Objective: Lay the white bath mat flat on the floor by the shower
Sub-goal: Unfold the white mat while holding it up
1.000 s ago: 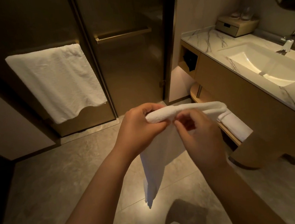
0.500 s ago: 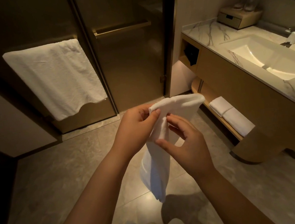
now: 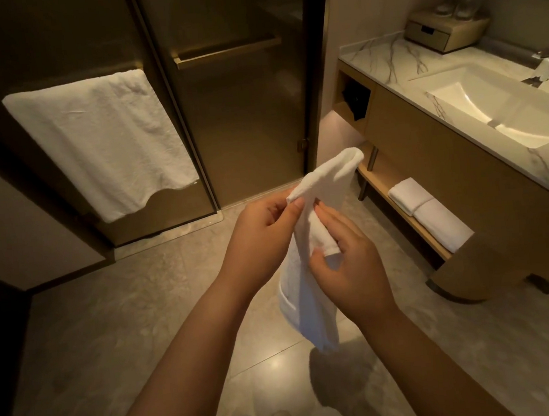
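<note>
I see my left hand (image 3: 262, 238) pinching the white bath mat (image 3: 308, 307) at its top edge, my right hand (image 3: 347, 264) gripping a fold at 4 o'clock. The mat hangs bunched above the floor (image 3: 110, 321), the shower door (image 3: 242, 117) at 12 o'clock.

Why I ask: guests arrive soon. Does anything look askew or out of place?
The towel on the shower door hangs unevenly, its bottom edge scalloped rather than straight. The bath mat is bunched in the left hand and right hand, not on the floor.
</note>
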`<state>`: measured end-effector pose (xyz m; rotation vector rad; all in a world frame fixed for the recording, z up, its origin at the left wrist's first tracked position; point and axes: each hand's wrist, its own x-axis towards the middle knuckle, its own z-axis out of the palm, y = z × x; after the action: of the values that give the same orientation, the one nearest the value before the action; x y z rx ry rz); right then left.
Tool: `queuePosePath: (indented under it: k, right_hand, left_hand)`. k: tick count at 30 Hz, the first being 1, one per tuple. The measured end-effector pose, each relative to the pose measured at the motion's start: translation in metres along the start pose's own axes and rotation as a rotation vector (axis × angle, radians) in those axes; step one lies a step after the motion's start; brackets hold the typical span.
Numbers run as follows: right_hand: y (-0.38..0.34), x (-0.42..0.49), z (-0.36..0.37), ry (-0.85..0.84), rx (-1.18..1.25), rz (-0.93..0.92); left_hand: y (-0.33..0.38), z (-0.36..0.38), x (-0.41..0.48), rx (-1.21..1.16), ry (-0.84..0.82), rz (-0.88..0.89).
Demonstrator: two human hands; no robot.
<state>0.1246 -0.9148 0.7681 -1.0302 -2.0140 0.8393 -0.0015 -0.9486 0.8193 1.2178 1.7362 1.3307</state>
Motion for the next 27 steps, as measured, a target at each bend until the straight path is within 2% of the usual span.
queuePosePath:
  k: [5,9,15,20,27]
  right_hand:
    - [-0.002,-0.003,0.002,0.108,-0.011,0.030]
    - [0.006,-0.002,-0.006,0.096,0.002,0.074]
    - [0.013,0.001,-0.029,0.221,0.065,0.162]
    - [0.026,0.001,-0.056,0.250,-0.065,0.168]
    - [0.039,0.002,-0.079,0.215,-0.239,0.235]
  left_hand:
    - [-0.004,0.003,-0.002,0.005,0.032,0.016]
    - [-0.010,0.003,-0.004,0.031,0.099,0.021]
    - [-0.020,-0.003,-0.003,0.108,0.211,0.128]
    - [-0.026,-0.010,-0.004,0.211,0.286,0.164]
    - [-0.022,-0.013,-0.006,0.190,0.397,0.166]
